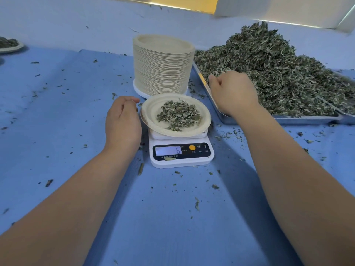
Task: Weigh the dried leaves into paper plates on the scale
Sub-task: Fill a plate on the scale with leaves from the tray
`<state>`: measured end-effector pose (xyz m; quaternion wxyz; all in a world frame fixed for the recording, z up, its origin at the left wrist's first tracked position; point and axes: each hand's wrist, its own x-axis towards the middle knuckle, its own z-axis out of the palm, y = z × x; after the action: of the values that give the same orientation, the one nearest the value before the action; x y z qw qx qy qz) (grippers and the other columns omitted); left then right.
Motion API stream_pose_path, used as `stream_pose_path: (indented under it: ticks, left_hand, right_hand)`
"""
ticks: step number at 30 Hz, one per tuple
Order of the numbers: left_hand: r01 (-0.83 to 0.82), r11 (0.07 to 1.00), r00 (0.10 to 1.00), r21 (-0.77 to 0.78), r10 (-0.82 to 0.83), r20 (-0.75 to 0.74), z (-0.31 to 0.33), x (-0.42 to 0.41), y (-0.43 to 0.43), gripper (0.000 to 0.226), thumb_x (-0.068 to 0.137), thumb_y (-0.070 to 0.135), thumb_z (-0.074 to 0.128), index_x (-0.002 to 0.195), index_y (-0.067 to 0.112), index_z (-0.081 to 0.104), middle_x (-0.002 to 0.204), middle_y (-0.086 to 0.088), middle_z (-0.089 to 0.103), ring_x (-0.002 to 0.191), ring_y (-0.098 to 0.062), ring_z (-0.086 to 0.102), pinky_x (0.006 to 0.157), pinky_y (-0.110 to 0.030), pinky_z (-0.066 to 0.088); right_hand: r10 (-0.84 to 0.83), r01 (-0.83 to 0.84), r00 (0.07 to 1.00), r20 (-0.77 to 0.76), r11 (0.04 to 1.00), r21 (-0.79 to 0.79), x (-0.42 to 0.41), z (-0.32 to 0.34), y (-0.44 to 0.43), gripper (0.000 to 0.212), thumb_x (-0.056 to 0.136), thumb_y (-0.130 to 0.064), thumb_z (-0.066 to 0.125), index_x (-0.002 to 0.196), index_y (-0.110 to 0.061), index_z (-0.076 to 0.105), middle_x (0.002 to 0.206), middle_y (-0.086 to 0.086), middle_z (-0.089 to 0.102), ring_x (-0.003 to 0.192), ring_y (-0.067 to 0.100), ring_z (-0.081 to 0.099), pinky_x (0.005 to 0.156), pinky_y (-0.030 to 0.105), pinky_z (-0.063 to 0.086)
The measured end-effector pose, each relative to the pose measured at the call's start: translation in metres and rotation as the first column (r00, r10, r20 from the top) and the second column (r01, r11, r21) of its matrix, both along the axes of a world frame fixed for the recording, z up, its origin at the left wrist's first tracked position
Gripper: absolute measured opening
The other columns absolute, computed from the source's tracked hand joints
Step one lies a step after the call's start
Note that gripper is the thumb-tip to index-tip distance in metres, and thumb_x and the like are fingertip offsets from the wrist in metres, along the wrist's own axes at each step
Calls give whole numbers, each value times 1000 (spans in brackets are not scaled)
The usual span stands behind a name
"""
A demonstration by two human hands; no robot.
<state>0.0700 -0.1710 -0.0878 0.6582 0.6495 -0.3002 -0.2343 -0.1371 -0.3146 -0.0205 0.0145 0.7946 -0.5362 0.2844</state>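
The right hand point(233, 91) lay at the near edge of the heap of dried leaves point(269, 73), knuckles up and fingers curled under into the loose material, so whether it had gathered a pinch could not be told. The heap filled a metal tray point(307, 118) on the right of the blue surface point(172, 217). The left hand point(123, 120) rested just beside the paper plate point(151, 120), fingers relaxed and loosely bent, holding nothing; whether its thumb touched the rim was unclear. That plate sat a little tilted on the white scale point(181, 162), with a small portion point(178, 115) in its middle, and the display point(169, 150) showed a 6. A tall stack of plates point(163, 64) stood just behind. The step seemed to be topping up the portion: it would be best done with small pinches dropped into the plate's centre, with a pause for the reading to settle between pinches. The left hand should stay off the rim, since any pressure there would probably skew the number. Leaves falling onto the scale's body could also be a nuisance.
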Motion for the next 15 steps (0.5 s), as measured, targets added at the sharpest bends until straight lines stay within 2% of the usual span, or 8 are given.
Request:
stream_pose_path:
  ticks: [2,4,5,7,9,11,15]
  left_hand:
    - [3,1000,1000,1,-3,-1,0,0,0,30,86,36,38,93,37,68,79,28,63,75,11,59,92,-47,56]
    - [13,1000,1000,3,-13,2,-1,1,-1,30,86,37,38,93,37,68,78,32,63,76,11,60,92,-47,56]
    - [17,1000,1000,3,-17,7,-1,1,-1,30,86,37,38,93,37,68,77,34,62,77,11,60,92,-47,56]
    - [19,1000,1000,-2,-19,15,0,1,-1,30,86,37,38,93,37,68,79,34,63,85,6,62,94,-48,56]
    - [23,1000,1000,-13,-23,13,1,0,0,30,85,38,38,93,37,68,89,26,66,96,-2,64,97,-49,54]
    - [27,999,1000,-23,-27,10,2,-1,0,30,85,38,38,93,36,67,97,22,66,102,-6,64,99,-50,53]
    - [40,999,999,-30,-40,-5,2,-1,1,30,83,38,38,92,36,67,99,21,67,104,-8,65,100,-51,53]
  right_hand:
    - [113,-129,982,149,987,98,16,12,7,57,101,-41,48,51,-15,39,44,-1,40,39,20,38,45,24,33]
    - [257,-340,914,314,908,246,33,22,18,54,101,-41,52,53,-19,44,44,-5,39,38,16,39,48,23,42]
    - [324,-415,889,322,869,271,42,25,24,53,102,-41,52,56,-17,48,45,-6,39,39,15,39,52,24,44]
    - [432,-483,872,231,839,252,60,29,34,52,104,-42,50,62,-12,54,47,-6,41,42,12,38,56,27,41]
    - [496,-515,857,139,834,199,76,31,41,56,106,-40,47,63,-4,56,48,-3,44,42,8,37,56,31,35]
    - [533,-543,839,106,822,170,87,33,45,59,107,-38,46,66,2,58,50,-3,48,44,6,39,58,32,35]
    - [586,-584,807,66,778,234,93,32,46,49,105,-38,50,67,-10,62,49,-11,52,47,-1,46,55,20,36]
